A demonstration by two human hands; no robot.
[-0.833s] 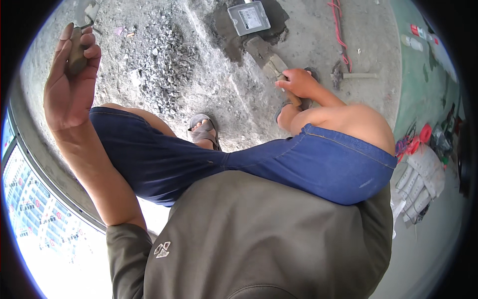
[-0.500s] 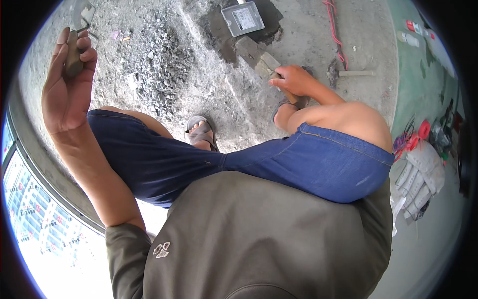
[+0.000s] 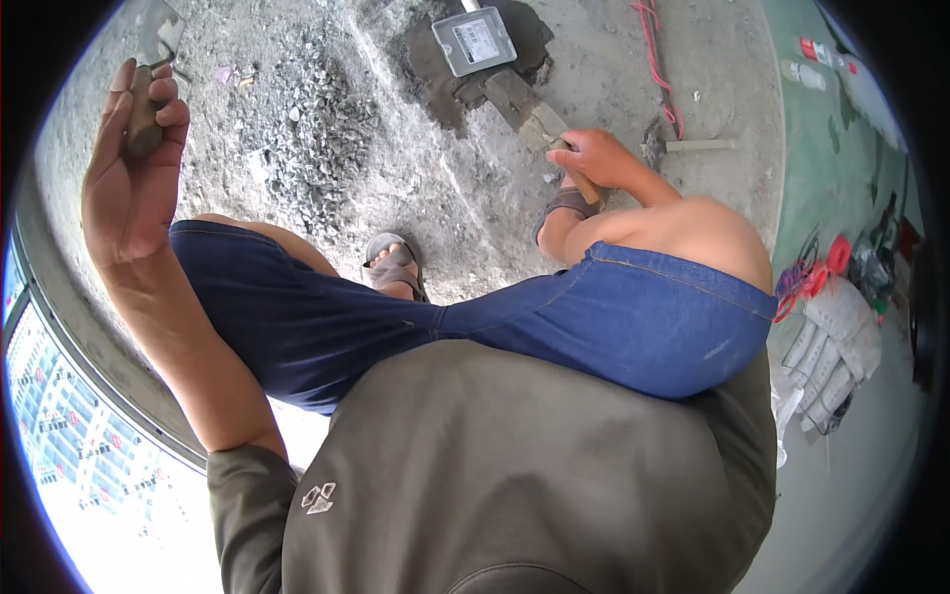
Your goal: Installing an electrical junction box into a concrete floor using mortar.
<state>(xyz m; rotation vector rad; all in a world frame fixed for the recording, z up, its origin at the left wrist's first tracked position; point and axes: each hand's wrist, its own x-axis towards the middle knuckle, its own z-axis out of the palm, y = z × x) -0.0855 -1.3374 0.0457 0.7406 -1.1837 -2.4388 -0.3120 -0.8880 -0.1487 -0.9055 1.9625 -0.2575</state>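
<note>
My left hand (image 3: 134, 183), raised at the far left, has its fingers curled round the wooden handle (image 3: 144, 117) of a trowel. That trowel's grey metal blade (image 3: 161, 32) points away, partly cut off by the picture's rim. My right hand (image 3: 602, 161) grips a second trowel (image 3: 520, 107), whose wooden handle passes under the fingers. Its long, mortar-smeared blade reaches to the near right edge of a dark wet mortar patch (image 3: 427, 74). On the patch sits a square grey plate (image 3: 478, 42) with a white label, just beyond the blade tip. Whether tip and plate touch, I cannot tell.
Gravel (image 3: 312, 139) lies heaped left of the middle on the rough dusty floor. A hammer (image 3: 693, 146) and a red cord (image 3: 654, 59) lie to the right. Farther right are white sacks (image 3: 836, 342) and red tape (image 3: 837, 252). My sandalled feet frame the near ground.
My right hand has shifted slightly right and the trowel has turned a little, its blade now beside the plate's near right corner. My left hand stays nearly still, holding its trowel.
</note>
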